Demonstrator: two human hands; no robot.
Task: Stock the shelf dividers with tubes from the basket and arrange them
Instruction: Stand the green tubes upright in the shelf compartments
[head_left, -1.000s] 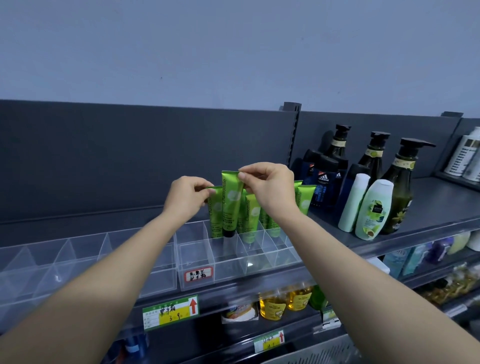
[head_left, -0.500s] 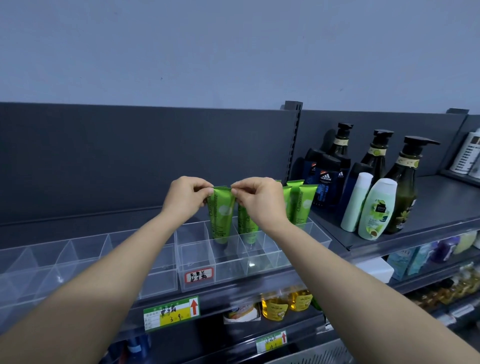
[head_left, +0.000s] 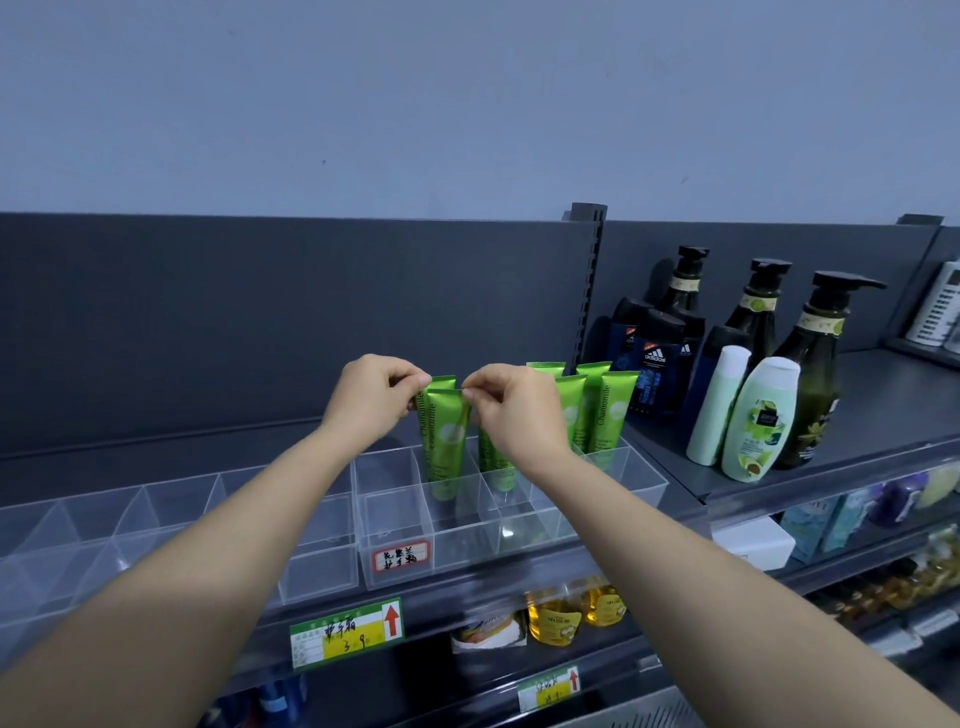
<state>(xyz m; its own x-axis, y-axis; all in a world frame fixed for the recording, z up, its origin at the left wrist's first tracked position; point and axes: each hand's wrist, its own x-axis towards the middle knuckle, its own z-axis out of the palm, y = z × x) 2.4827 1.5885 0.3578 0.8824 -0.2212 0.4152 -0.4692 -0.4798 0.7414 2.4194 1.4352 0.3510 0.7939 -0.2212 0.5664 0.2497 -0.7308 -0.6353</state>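
A green tube (head_left: 445, 441) stands cap-down in a clear shelf divider (head_left: 470, 525) on the top shelf. My left hand (head_left: 371, 402) pinches its top left corner and my right hand (head_left: 517, 415) pinches its top right corner. A second green tube stands directly behind it. Several more green tubes (head_left: 605, 415) stand upright in the compartments to the right, one partly hidden by my right hand. No basket shows in the head view.
More clear dividers (head_left: 156, 519) stretch left along the shelf. Dark pump bottles (head_left: 810, 364), white bottles (head_left: 761, 415) and blue bottles (head_left: 652, 374) stand to the right. Price tags (head_left: 345, 631) hang on the shelf edge; yellow bottles (head_left: 553, 618) sit on the shelf below.
The tube my right hand held high has come down into the divider compartment. Both hands now pinch its top corners, and the view has shifted slightly left.
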